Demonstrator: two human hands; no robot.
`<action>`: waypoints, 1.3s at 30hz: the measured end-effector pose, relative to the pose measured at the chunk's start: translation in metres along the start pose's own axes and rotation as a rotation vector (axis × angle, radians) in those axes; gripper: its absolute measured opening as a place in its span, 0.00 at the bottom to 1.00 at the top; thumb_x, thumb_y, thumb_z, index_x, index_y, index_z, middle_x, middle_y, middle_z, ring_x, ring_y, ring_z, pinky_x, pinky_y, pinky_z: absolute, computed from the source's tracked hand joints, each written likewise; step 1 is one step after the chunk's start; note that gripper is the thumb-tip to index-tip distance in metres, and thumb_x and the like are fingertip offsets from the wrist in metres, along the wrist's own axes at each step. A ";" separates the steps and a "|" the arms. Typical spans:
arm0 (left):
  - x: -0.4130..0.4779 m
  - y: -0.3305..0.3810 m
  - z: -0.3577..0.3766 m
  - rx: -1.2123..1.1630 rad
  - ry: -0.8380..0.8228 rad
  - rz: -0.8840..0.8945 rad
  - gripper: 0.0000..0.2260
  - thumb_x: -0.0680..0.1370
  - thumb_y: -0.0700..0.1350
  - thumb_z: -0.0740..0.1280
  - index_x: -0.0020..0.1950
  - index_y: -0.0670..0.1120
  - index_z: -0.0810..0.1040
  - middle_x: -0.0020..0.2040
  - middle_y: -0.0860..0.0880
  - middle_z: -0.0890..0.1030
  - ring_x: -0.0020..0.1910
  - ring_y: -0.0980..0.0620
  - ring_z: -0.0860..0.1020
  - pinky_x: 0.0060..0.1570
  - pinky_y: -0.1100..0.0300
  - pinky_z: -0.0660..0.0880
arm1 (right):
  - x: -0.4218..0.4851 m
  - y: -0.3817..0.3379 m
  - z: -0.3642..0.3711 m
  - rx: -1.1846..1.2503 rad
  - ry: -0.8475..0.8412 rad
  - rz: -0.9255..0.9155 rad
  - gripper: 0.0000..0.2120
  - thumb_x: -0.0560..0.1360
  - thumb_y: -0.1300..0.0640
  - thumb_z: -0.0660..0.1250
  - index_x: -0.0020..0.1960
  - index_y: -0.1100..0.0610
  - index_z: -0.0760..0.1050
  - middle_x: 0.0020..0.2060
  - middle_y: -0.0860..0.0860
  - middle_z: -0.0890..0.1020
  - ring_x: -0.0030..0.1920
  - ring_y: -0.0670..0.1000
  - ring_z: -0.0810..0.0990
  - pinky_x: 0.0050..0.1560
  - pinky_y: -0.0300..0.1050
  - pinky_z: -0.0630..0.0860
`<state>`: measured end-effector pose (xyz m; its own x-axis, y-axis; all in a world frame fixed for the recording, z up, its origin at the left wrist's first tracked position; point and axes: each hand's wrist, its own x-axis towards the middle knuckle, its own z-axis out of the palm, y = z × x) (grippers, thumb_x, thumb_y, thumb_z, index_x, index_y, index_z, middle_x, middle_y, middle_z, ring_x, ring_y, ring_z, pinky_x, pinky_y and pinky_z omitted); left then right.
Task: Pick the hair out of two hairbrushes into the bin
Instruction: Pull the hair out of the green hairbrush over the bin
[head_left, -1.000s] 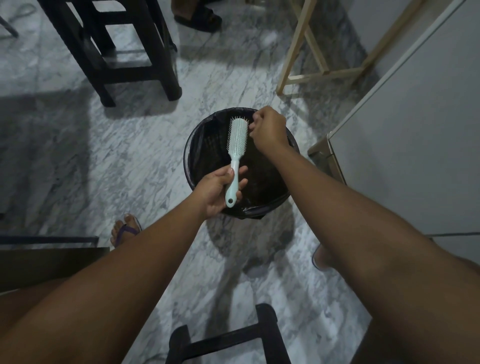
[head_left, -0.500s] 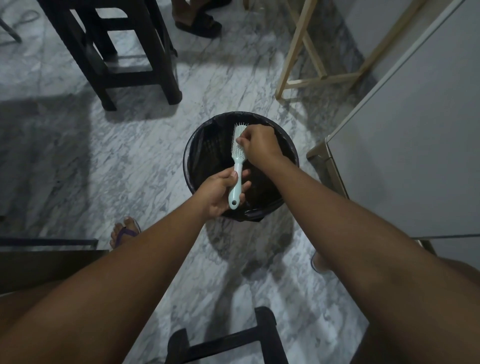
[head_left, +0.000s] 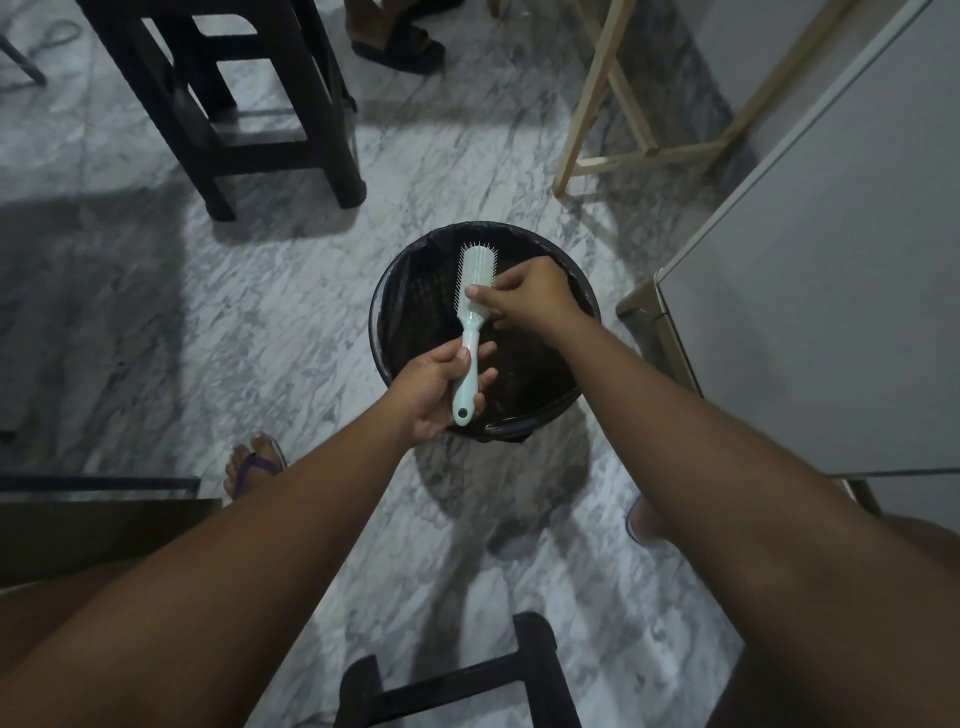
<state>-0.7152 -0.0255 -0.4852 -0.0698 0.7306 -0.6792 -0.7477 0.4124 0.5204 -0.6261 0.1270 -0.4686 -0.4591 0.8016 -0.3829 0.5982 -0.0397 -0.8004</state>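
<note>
Marble floor (head_left: 156, 312), bin (head_left: 415, 312); left hand (head_left: 436, 389) gripping hairbrush (head_left: 470, 312), right hand (head_left: 530, 299) fingers pinching bristles, hair indiscernible.

The hairbrush (head_left: 474, 291) is pale mint; the bin (head_left: 415, 312) black; the floor (head_left: 208, 322) grey-veined white marble; one stool (head_left: 234, 104) black.

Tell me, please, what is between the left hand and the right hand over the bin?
The pale hairbrush spans that stretch in the head view: left hand grips its handle, right hand pinches at the bristles, above the bin.
</note>
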 end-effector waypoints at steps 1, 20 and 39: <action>-0.002 -0.001 -0.001 0.007 -0.003 0.001 0.14 0.84 0.40 0.58 0.69 0.48 0.75 0.63 0.50 0.82 0.48 0.50 0.82 0.38 0.57 0.76 | -0.001 -0.001 -0.003 0.017 -0.005 -0.003 0.19 0.69 0.51 0.78 0.44 0.68 0.83 0.36 0.60 0.86 0.35 0.55 0.87 0.40 0.48 0.85; -0.005 -0.013 -0.015 -0.035 -0.034 -0.012 0.15 0.84 0.40 0.59 0.68 0.49 0.75 0.64 0.51 0.82 0.48 0.50 0.82 0.38 0.57 0.77 | -0.003 -0.003 -0.002 0.243 -0.052 0.076 0.16 0.74 0.56 0.75 0.51 0.70 0.81 0.43 0.62 0.85 0.36 0.49 0.84 0.40 0.46 0.85; -0.012 -0.017 -0.013 0.008 -0.067 -0.041 0.16 0.84 0.39 0.59 0.70 0.49 0.74 0.64 0.51 0.81 0.48 0.50 0.82 0.37 0.57 0.77 | 0.015 -0.022 -0.005 -0.124 0.178 -0.102 0.11 0.73 0.48 0.73 0.48 0.55 0.87 0.44 0.50 0.87 0.44 0.44 0.82 0.40 0.31 0.73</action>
<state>-0.7102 -0.0489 -0.4928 0.0054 0.7480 -0.6637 -0.7439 0.4465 0.4971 -0.6426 0.1428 -0.4548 -0.4046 0.8908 -0.2071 0.6357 0.1112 -0.7639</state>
